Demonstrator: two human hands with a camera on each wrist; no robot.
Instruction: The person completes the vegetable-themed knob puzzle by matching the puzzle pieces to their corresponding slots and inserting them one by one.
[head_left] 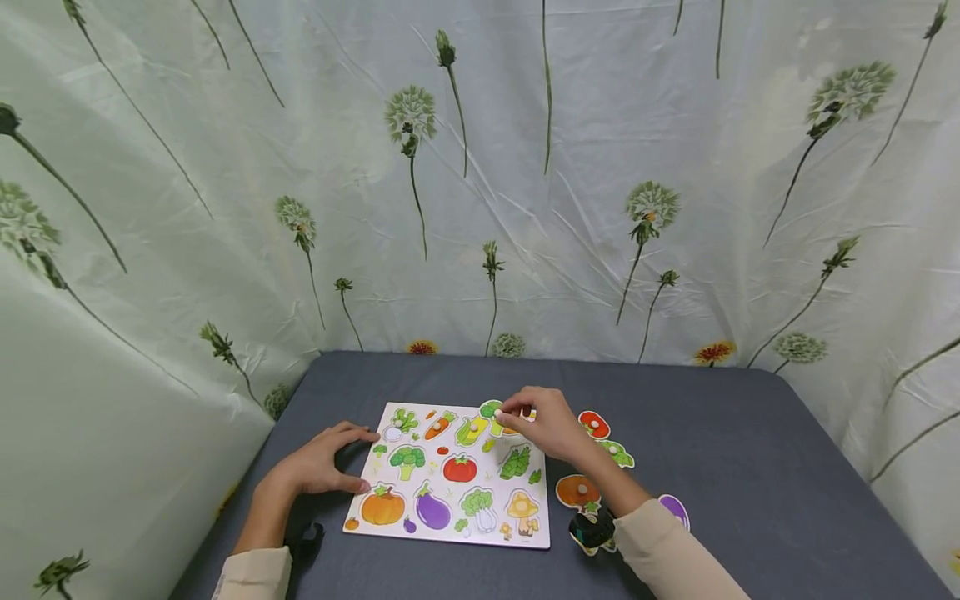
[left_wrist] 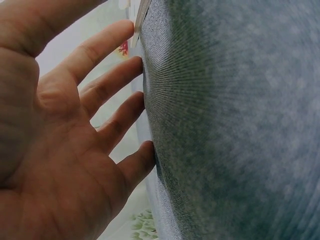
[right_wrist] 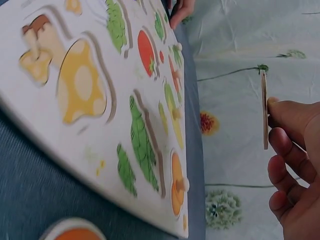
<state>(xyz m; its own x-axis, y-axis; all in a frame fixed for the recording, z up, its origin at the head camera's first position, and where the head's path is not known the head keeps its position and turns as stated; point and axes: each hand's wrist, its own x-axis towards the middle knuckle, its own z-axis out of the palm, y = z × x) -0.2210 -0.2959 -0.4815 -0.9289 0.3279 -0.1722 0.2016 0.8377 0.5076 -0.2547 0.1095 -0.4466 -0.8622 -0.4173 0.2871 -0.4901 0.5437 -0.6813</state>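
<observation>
My right hand [head_left: 543,421] pinches a flat wooden puzzle piece, which looks like a broccoli piece [head_left: 491,409], between thumb and fingertips. The piece is held above the upper right part of the white vegetable puzzle board [head_left: 427,536]; in the right wrist view the broccoli piece [right_wrist: 264,112] appears edge-on. My left hand [head_left: 318,462] rests at the board's left edge, its fingers spread and thumb near the lower left side. Seated along the board's top row are knobbed pieces, among them a carrot [head_left: 438,427] and a corn cob [head_left: 471,430]. Lower down, picture-bottomed recesses show.
Loose pieces lie right of the board: a red tomato [head_left: 595,425], a green piece [head_left: 619,453], an orange pumpkin [head_left: 576,491] and a purple piece [head_left: 675,510]. Others are partly hidden under my right wrist. A dandelion-print curtain [head_left: 525,208] hangs behind the dark grey table [head_left: 712,433].
</observation>
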